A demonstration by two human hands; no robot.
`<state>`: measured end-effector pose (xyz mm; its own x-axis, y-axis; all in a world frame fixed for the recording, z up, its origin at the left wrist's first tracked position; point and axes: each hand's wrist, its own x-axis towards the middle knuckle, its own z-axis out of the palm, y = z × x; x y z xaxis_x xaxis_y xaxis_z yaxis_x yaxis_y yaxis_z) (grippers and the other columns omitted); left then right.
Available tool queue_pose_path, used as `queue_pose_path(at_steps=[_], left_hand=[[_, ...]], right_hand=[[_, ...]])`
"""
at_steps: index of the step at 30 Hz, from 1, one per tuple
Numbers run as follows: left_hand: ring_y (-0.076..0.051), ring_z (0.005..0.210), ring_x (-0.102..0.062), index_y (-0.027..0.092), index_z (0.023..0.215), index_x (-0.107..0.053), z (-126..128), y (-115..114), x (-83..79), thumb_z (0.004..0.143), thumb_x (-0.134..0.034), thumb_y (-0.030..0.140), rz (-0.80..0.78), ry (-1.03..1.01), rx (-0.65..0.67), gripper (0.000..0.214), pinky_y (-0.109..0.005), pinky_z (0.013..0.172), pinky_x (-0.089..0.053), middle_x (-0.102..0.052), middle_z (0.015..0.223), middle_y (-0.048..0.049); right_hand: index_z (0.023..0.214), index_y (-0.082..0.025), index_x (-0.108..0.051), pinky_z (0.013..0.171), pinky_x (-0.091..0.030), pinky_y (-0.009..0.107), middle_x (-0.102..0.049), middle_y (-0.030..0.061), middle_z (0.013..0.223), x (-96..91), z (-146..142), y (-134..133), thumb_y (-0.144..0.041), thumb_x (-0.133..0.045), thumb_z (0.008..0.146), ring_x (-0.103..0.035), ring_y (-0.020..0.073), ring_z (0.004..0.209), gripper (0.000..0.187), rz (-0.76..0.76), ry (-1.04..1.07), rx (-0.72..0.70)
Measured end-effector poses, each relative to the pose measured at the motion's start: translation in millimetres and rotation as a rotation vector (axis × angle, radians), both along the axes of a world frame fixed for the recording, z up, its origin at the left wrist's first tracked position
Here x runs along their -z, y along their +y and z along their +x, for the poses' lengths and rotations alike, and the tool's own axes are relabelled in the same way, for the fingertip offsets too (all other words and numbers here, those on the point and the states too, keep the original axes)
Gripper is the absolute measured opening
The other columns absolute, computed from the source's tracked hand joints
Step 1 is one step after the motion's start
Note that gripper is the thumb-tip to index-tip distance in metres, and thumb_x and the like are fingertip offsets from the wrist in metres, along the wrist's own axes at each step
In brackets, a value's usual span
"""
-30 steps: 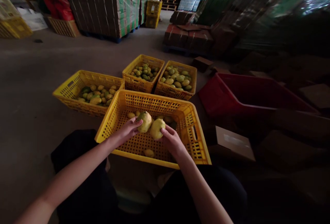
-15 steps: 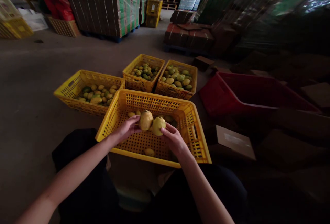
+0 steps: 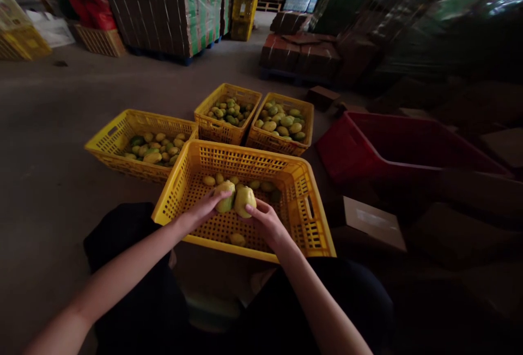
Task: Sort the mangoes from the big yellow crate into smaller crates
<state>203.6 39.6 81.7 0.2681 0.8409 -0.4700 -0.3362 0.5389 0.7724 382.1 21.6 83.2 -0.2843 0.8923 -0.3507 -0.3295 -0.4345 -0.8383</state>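
Note:
My left hand [image 3: 206, 206] is closed around a yellow-green oval fruit [image 3: 225, 201], its thumb lying across the upper side. In my right hand [image 3: 268, 221] is a second, yellower fruit [image 3: 244, 203] with faint ridges at its top, gripped by thumb and fingers. The two fruits are side by side, almost touching; they resemble papayas or mangoes, but the exact kind is unclear. Both are held above the inside of a yellow slotted crate [image 3: 253, 153]. Several more fruits lie at its far side, and a single fruit [image 3: 237, 239] rests nearer me.
Behind stand three yellow crates of similar fruit: a left crate [image 3: 107, 133], a middle crate [image 3: 220, 133] and a right crate [image 3: 278, 145]. To the right are a red tub [image 3: 347, 151] and a cardboard box [image 3: 373, 221]. Wrapped pallet stacks [image 3: 163, 12] stand farther back.
Both fruits have shifted slightly left. The left one has turned, showing a greener side, and my left thumb now lies over it. The right one is tilted differently.

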Motion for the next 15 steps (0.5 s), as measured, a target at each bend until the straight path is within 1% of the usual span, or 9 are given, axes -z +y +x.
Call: queue_pose_path(at_steps=[3, 5, 9, 11, 15], left_hand=[[-0.025, 0.115, -0.060, 0.018, 0.107, -0.068, -0.7, 1.4, -4.0, 0.078, -0.072, 0.043, -0.016, -0.048, -0.009, 0.039, -0.035, 0.093, -0.049, -0.069, 0.114, -0.0089], [-0.026, 0.114, -0.060, 0.016, 0.103, -0.069, -2.5, 2.2, -5.6, 0.075, -0.074, 0.047, -0.024, -0.061, -0.017, 0.042, -0.034, 0.091, -0.050, -0.069, 0.114, -0.0103], [-0.027, 0.113, -0.061, 0.014, 0.105, -0.068, -6.5, 4.4, -6.0, 0.073, -0.075, 0.053, -0.061, -0.138, -0.064, 0.051, -0.033, 0.090, -0.053, -0.069, 0.114, -0.0137], [-0.026, 0.111, -0.063, 0.013, 0.109, -0.067, -7.6, 5.6, -5.5, 0.076, -0.072, 0.053, -0.094, -0.171, -0.084, 0.052, -0.033, 0.089, -0.054, -0.069, 0.114, -0.0143], [-0.024, 0.107, -0.065, 0.013, 0.118, -0.063, -7.7, 7.4, -6.0, 0.086, -0.063, 0.047, -0.148, -0.195, -0.125, 0.047, -0.034, 0.087, -0.057, -0.068, 0.114, -0.0134]], right_hand=[[0.090, -0.021, -0.070, 0.076, -0.053, 0.035, -0.073, 0.0028, 0.087, 2.2, 3.6, 2.5, -0.043, -0.087, 0.056, -0.068, 0.0219, 0.083, 0.044, 0.008, -0.007, 0.058], [0.086, -0.022, -0.068, 0.074, -0.052, 0.032, -0.072, 0.0010, 0.082, 3.0, 6.3, 4.3, -0.041, -0.088, 0.055, -0.068, 0.0198, 0.079, 0.041, 0.018, -0.001, 0.099], [0.087, -0.023, -0.069, 0.072, -0.050, 0.027, -0.071, -0.0014, 0.079, 3.2, 8.6, 6.8, -0.036, -0.088, 0.057, -0.066, 0.0156, 0.076, 0.038, 0.016, 0.050, 0.104], [0.089, -0.023, -0.070, 0.073, -0.050, 0.026, -0.072, -0.0011, 0.081, 3.2, 8.7, 7.5, -0.036, -0.088, 0.056, -0.066, 0.0158, 0.078, 0.039, 0.014, 0.071, 0.103], [0.091, -0.022, -0.072, 0.075, -0.051, 0.029, -0.073, 0.0005, 0.085, 2.8, 9.7, 7.9, -0.036, -0.087, 0.057, -0.067, 0.0175, 0.080, 0.040, -0.006, 0.084, 0.088]])
